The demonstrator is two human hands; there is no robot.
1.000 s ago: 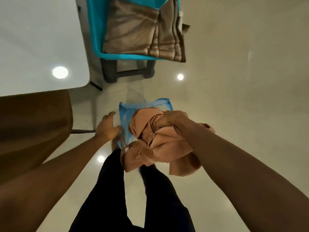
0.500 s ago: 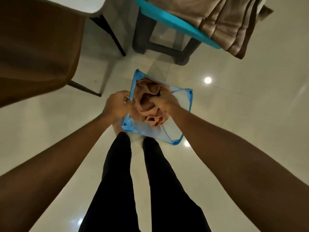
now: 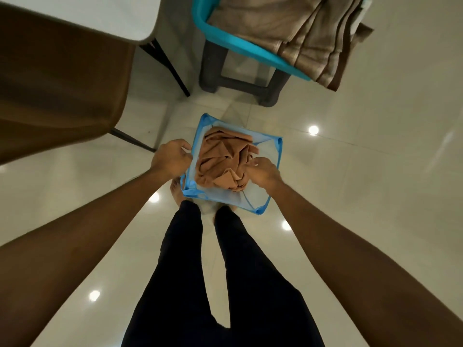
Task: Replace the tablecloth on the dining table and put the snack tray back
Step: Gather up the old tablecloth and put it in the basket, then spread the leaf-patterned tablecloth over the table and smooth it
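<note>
- Step: old cloth (image 3: 220, 161) is off the table (image 3: 100, 13) and stuffed in the blue mesh hamper (image 3: 198, 195) on the floor, right in front of the person's feet. So removal looks approx. done; fresh one not laid yet.
- L hand (image 3: 171, 157): fingers curled round the hamper's left rim, steadying it.
- R hand (image 3: 264, 172): curled fingertips at the cloth's right edge; pinching or just tucking, can't tell.
- Next, prob.: let go, straighten up, reach for the folded beige cloth (image 3: 288, 28) in the teal basket (image 3: 250, 50) on the stool (image 3: 240, 83) (likely the replacement), then spread it on the table.
- Old cloth: orange-tan, crumpled in a loose wad w/ many folds, filling the hamper's left and middle; pale mesh shows to its right and near side.
- Snack tray: not in view.
</note>
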